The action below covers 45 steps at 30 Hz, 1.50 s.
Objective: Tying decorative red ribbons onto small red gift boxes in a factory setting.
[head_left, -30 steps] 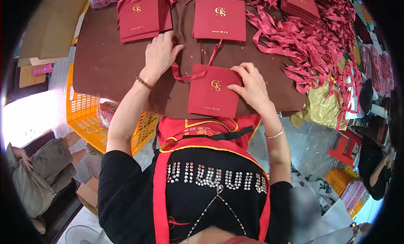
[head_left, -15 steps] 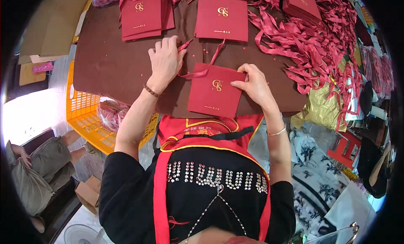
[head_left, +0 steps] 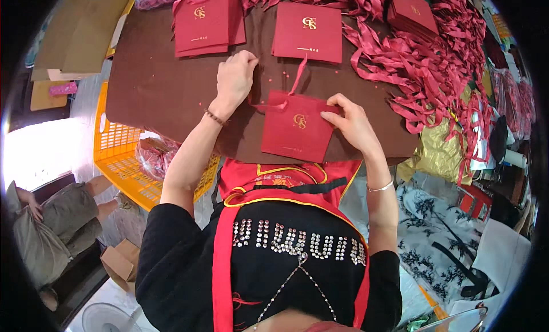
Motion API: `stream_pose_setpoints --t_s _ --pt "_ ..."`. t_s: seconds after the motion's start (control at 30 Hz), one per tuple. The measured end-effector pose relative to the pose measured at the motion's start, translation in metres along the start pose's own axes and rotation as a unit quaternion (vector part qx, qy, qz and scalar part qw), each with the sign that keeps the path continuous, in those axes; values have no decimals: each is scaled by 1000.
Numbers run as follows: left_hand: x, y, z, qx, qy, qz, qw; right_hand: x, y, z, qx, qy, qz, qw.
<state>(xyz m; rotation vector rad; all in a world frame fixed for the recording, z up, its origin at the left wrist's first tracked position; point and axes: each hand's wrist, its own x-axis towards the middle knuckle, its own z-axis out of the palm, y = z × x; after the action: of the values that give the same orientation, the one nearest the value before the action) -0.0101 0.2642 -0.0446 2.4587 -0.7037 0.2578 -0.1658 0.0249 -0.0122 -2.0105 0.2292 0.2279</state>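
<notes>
A small red paper bag with gold print lies at the table's near edge. My right hand pinches its upper right edge, thumb on the front. From the bag's top comes a red ribbon, one end running left toward my left hand. The fingers of that hand are closed together on the ribbon, their grip partly hidden. Another length of ribbon points away from me, toward a second red bag stack. Just beyond my left hand lies a further stack of red bags.
Loose red ribbons heap up on the table's right, with more red bags among them. The brown-covered table curves at left above an orange crate. A gold plastic bag hangs at right. Someone's legs show at lower left.
My left fingers have drawn together, and the ribbon tail that stuck out past them no longer shows. The right hand keeps its pinch on the bag. The whole view has shifted slightly.
</notes>
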Motion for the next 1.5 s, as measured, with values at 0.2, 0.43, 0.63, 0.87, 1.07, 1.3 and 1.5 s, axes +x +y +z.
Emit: stream_pose_setpoints --t_s 0.2,0.43,0.63,0.87,1.07,1.3,1.5 --pt "-10 67 -33 -210 -44 68 974 6 5 3 97 -18 60 993" --pt "-39 93 -3 -172 -122 83 974 7 4 4 179 -12 48 983" --pt "-46 95 9 -164 -94 82 978 7 6 3 249 -54 81 964" --pt "-47 101 12 -154 -66 101 981 2 3 6 250 -28 66 966" --pt "-44 105 6 -121 -91 114 982 1 4 6 199 -34 69 977" --pt "-40 105 4 -63 -123 131 982 -4 -11 13 80 28 35 996" --pt "-50 124 1 -14 -88 146 985 -15 -12 20 38 91 -88 991"
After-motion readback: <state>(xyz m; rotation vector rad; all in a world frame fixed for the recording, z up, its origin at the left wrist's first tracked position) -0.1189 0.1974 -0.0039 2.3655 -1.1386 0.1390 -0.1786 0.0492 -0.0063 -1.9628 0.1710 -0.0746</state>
